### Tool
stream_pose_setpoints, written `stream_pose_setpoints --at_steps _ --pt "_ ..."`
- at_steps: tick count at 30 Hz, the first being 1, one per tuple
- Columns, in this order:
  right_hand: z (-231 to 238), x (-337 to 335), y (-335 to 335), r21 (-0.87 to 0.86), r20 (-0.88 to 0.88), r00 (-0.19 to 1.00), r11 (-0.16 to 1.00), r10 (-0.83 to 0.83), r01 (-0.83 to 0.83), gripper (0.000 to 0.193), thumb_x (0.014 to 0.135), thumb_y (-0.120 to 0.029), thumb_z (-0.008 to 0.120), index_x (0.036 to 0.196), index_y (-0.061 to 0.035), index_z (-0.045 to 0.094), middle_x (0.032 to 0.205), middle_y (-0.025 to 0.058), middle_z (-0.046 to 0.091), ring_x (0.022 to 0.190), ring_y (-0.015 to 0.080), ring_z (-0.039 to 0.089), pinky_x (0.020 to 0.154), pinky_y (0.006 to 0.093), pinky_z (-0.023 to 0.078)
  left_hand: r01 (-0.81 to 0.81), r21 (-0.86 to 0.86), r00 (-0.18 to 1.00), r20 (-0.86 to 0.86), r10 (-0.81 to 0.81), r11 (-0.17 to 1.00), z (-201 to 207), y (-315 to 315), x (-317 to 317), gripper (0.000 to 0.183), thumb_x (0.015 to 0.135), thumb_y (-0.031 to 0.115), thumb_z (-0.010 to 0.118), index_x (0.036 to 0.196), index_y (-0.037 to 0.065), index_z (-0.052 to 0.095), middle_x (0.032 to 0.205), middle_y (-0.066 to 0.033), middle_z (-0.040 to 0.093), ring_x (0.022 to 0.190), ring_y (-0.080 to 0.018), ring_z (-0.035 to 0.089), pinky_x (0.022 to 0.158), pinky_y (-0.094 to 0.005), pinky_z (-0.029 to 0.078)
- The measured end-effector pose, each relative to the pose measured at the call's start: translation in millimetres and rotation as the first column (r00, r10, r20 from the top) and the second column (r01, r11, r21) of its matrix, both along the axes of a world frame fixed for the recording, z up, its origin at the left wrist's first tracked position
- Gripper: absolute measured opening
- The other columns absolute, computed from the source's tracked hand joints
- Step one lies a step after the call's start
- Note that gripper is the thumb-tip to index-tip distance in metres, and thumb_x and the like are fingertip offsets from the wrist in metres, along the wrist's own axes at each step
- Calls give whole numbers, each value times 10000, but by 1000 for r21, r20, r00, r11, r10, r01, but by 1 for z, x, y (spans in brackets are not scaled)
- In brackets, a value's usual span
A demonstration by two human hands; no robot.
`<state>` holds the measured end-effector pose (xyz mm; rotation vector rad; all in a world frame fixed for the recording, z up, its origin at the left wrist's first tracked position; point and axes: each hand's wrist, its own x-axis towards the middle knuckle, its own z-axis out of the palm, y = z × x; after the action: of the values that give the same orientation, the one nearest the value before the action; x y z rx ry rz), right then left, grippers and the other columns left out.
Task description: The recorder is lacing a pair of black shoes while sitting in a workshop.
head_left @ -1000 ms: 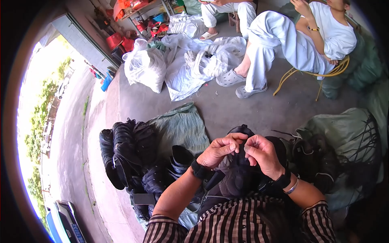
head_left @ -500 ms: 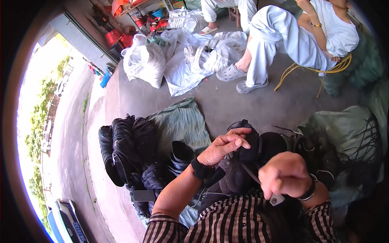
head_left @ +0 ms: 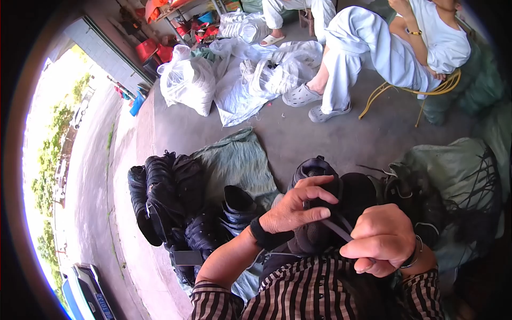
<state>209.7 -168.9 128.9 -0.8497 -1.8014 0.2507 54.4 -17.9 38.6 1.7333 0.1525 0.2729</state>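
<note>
A: Where is the dark shoe (head_left: 308, 240)?
B: Before the striped shirt (head_left: 304, 290), beneath the left hand (head_left: 298, 207), its fingers parted.
A: The right hand (head_left: 383, 240)?
B: Clenched around a dark lace (head_left: 337, 230).

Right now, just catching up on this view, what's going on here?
A person in a striped shirt has a dark shoe in front of them. Their right hand is closed around a dark lace leading toward the shoe. The left hand, fingers spread, is over the shoe; contact is hard to judge. More dark footwear is piled to the left, and someone in white sits beyond.
</note>
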Motion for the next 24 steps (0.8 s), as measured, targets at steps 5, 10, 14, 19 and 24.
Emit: stream_pose_setpoints --at_steps 5,10,14,19,24 --pt "-8 1 -11 -97 -124 987 991 -101 89 292 918 -302 583 771 -55 636 600 14 535 426 136 481 391 254 360 -19 -326 957 267 111 945 50 0 -15 517 951 425 441 669 37 633 1265 -256 505 1142 -263 509 988 -417 352" --pt "-10 8 -15 -153 -117 990 986 -82 63 164 876 -175 637 787 -38 621 609 14 561 468 143 541 413 256 407 43 -509 896 401 192 860 94 -23 -25 531 837 -34 489 1346 83 395 1493 -270 146 1266 -374 423 985 -477 434" --pt "-9 7 -17 -192 -92 989 977 -114 94 183 883 -192 628 784 -38 625 610 26 563 467 147 535 409 260 400 276 -397 868 495 -49 875 109 -29 -43 765 765 -154 419 1446 166 283 1509 -292 43 1322 -442 332 995 -518 424" --pt "-15 6 -26 -236 -110 976 959 -188 158 218 894 -214 598 773 -36 627 605 36 554 461 148 520 410 258 381 380 -453 861 492 -130 806 122 -33 -49 847 724 -206 290 1463 205 244 1491 -333 -13 1315 -528 259 989 -553 413" --pt "-14 2 -24 -262 -81 977 950 -197 170 228 887 -218 595 761 -31 623 595 36 550 463 152 520 413 265 383 259 -551 861 504 69 793 127 -52 -63 409 880 -50 418 1233 129 520 1445 -409 69 1357 -522 165 1073 -587 250"
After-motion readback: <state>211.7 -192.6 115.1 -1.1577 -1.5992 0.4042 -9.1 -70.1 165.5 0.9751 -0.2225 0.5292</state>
